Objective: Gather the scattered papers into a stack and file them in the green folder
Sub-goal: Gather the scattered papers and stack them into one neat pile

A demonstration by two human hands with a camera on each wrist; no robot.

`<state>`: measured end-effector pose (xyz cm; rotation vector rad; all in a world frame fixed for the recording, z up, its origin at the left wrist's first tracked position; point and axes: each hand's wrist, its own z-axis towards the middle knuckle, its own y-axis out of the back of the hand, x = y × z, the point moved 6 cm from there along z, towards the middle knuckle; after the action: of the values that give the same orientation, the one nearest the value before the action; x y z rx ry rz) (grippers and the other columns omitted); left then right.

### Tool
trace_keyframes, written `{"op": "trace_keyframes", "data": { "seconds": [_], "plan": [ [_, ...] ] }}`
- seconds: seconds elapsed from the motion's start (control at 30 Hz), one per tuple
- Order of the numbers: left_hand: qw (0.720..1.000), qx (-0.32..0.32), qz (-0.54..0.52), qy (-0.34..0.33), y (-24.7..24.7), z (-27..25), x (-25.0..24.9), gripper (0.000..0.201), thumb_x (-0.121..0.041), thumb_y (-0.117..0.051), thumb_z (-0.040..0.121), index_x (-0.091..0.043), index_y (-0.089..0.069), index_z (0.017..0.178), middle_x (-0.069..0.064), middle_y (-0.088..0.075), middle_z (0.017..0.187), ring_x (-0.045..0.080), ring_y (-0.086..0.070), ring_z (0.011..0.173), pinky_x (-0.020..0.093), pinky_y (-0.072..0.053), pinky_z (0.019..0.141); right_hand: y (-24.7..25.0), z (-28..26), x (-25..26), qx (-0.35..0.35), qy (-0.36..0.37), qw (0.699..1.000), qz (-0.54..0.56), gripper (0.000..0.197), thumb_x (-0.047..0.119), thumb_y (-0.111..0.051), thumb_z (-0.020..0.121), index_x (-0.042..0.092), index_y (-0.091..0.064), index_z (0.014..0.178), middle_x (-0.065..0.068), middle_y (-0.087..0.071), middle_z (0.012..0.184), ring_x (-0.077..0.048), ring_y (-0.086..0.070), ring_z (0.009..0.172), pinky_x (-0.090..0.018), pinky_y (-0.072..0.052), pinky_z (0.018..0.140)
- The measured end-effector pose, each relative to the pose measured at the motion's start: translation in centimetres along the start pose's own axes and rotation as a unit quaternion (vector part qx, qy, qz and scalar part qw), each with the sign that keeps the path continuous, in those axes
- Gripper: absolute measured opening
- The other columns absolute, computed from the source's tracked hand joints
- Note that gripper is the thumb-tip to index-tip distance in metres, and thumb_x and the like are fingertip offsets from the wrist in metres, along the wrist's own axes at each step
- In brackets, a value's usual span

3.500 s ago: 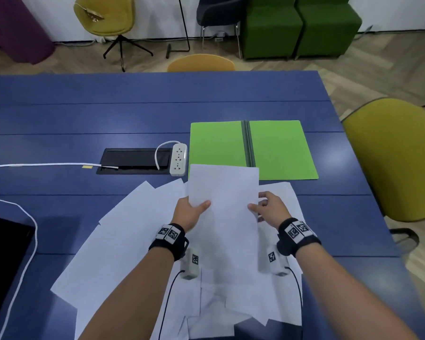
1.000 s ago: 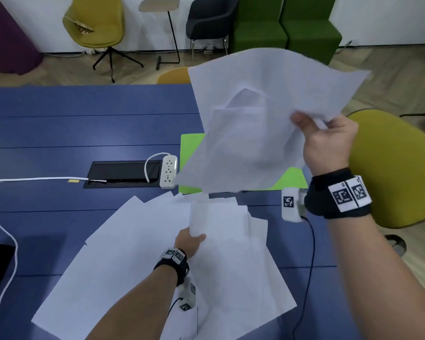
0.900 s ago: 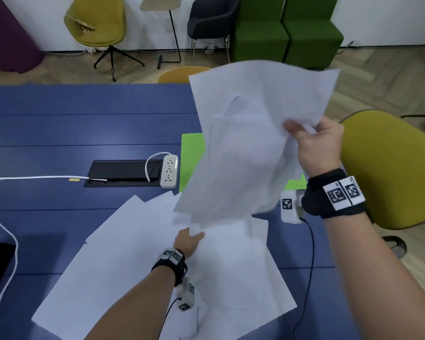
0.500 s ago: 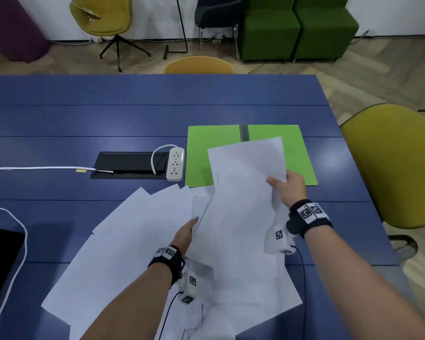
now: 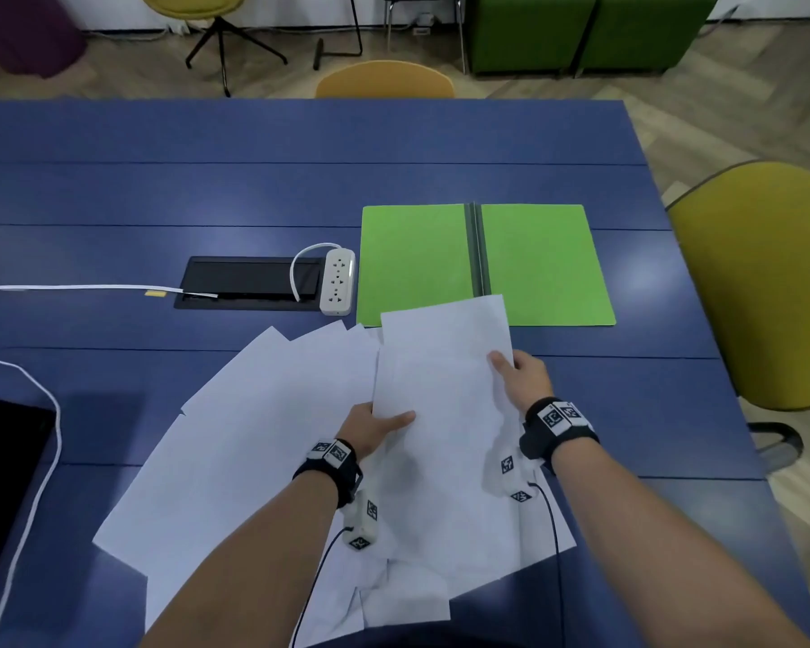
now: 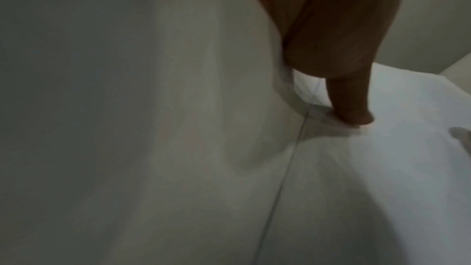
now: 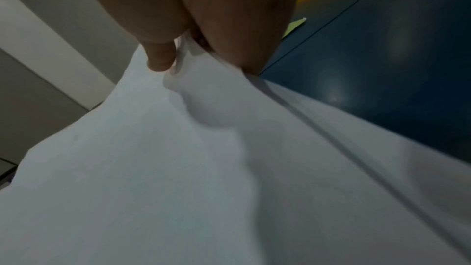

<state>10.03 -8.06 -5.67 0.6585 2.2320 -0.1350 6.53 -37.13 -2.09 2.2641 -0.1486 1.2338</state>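
A small stack of white papers [image 5: 440,381] lies over the scattered sheets [image 5: 253,437] on the blue table. My left hand [image 5: 375,425] pinches the stack's left edge, thumb on top. My right hand [image 5: 517,374] pinches its right edge, thumb on top; in the right wrist view the thumb and fingers [image 7: 163,55] squeeze the paper [image 7: 203,148]. In the left wrist view my thumb [image 6: 351,108] presses on white paper [image 6: 382,148]. The green folder [image 5: 543,264] lies open and flat just beyond the stack, whose far end overlaps its near edge.
A white power strip [image 5: 337,282] and a black cable hatch [image 5: 249,282] sit left of the folder. A white cable [image 5: 38,399] runs along the left side by a black object [image 5: 1,484]. A yellow chair [image 5: 763,282] stands at the table's right edge.
My right hand brought the raised papers down from the air onto the pile in front of me. My left hand now pinches the stack's left edge. The view tilted downward.
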Motion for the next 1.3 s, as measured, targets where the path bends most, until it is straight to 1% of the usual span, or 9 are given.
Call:
{"op": "trace_keyframes", "data": {
  "seconds": [0.23,0.3,0.4,0.5,0.7,0.8,0.93,1.17,1.3],
  "plan": [
    [0.998,-0.043,0.023,-0.051,0.5,-0.1,-1.0,0.031,-0.028,-0.080,0.086,-0.009,-0.075,0.109,0.003,-0.078,0.103,0.021,-0.075,0.095,0.027,-0.059,0.075,0.7,-1.4,-3.1,0.017,-0.059,0.997,0.052,0.039,0.045,-0.060,0.094,0.009,-0.063,0.079,0.003,-0.054,0.066,-0.018,-0.046,0.060,-0.028,-0.039,0.059],
    [0.996,-0.048,-0.003,-0.079,1.0,-0.6,-2.2,0.026,-0.026,-0.079,0.088,-0.011,-0.075,0.110,0.002,-0.078,0.102,0.021,-0.075,0.095,0.024,-0.058,0.071,1.2,-1.9,-4.0,0.024,-0.071,0.992,0.107,0.038,0.052,-0.067,0.087,0.015,-0.069,0.098,0.001,-0.063,0.075,-0.017,-0.053,0.059,-0.031,-0.043,0.057],
    [0.989,-0.065,-0.033,-0.126,1.8,-1.3,-4.2,0.024,-0.023,-0.078,0.089,-0.012,-0.074,0.110,-0.002,-0.078,0.101,0.020,-0.075,0.097,0.025,-0.059,0.076,0.9,-2.9,-3.6,0.091,-0.046,0.982,0.159,0.068,0.062,-0.077,0.070,0.015,-0.059,0.117,0.007,-0.066,0.100,-0.013,-0.064,0.081,-0.031,-0.049,0.070],
    [0.982,-0.077,-0.045,-0.166,2.0,-2.6,-7.3,0.026,-0.025,-0.076,0.091,-0.012,-0.072,0.114,-0.003,-0.077,0.105,0.013,-0.074,0.098,0.026,-0.058,0.082,0.2,-3.9,-0.6,0.154,0.003,0.973,0.171,0.062,0.041,-0.085,0.069,0.012,-0.062,0.118,0.003,-0.073,0.111,-0.016,-0.070,0.101,-0.036,-0.053,0.088],
    [0.956,-0.104,-0.086,-0.260,2.3,-5.4,-13.6,0.014,-0.025,-0.072,0.094,-0.019,-0.074,0.107,-0.009,-0.079,0.100,0.009,-0.074,0.098,0.025,-0.059,0.085,2.8,-4.1,6.3,0.004,0.104,0.979,0.175,0.044,0.029,-0.092,0.066,0.015,-0.068,0.101,-0.002,-0.076,0.098,-0.019,-0.073,0.090,-0.033,-0.059,0.082],
    [0.942,-0.113,-0.117,-0.293,2.8,-6.3,-15.1,0.022,-0.021,-0.071,0.095,-0.010,-0.073,0.114,-0.004,-0.078,0.105,0.007,-0.074,0.098,0.020,-0.057,0.082,3.5,-5.0,9.4,0.014,0.169,0.962,0.216,0.036,0.009,-0.087,0.072,0.019,-0.069,0.103,0.002,-0.076,0.101,-0.015,-0.072,0.094,-0.031,-0.058,0.082],
    [0.946,-0.111,-0.108,-0.286,2.7,-6.3,-14.4,0.033,-0.019,-0.081,0.086,-0.009,-0.071,0.116,-0.006,-0.078,0.104,0.007,-0.074,0.098,0.016,-0.056,0.078,3.2,-4.9,9.1,0.047,0.145,0.978,0.139,0.019,0.017,-0.087,0.073,0.020,-0.070,0.081,0.013,-0.071,0.066,-0.015,-0.066,0.061,-0.037,-0.053,0.061],
    [0.957,-0.124,-0.074,-0.251,2.9,-5.2,-14.8,0.015,-0.020,-0.085,0.081,-0.021,-0.075,0.092,-0.015,-0.077,0.086,0.000,-0.074,0.083,0.018,-0.054,0.071,3.1,-4.0,8.0,0.060,0.114,0.987,0.091,0.026,0.024,-0.088,0.072,0.016,-0.072,0.092,0.009,-0.076,0.083,-0.012,-0.071,0.075,-0.033,-0.057,0.066],
    [0.943,-0.123,-0.082,-0.297,3.6,-6.1,-17.0,0.031,-0.018,-0.084,0.083,-0.013,-0.072,0.111,-0.010,-0.077,0.101,0.004,-0.074,0.094,0.015,-0.056,0.076,3.8,-4.1,9.6,0.019,0.129,0.984,0.119,0.018,0.018,-0.085,0.076,0.016,-0.068,0.071,0.007,-0.069,0.065,-0.013,-0.059,0.057,-0.034,-0.054,0.057]
  ]
}}
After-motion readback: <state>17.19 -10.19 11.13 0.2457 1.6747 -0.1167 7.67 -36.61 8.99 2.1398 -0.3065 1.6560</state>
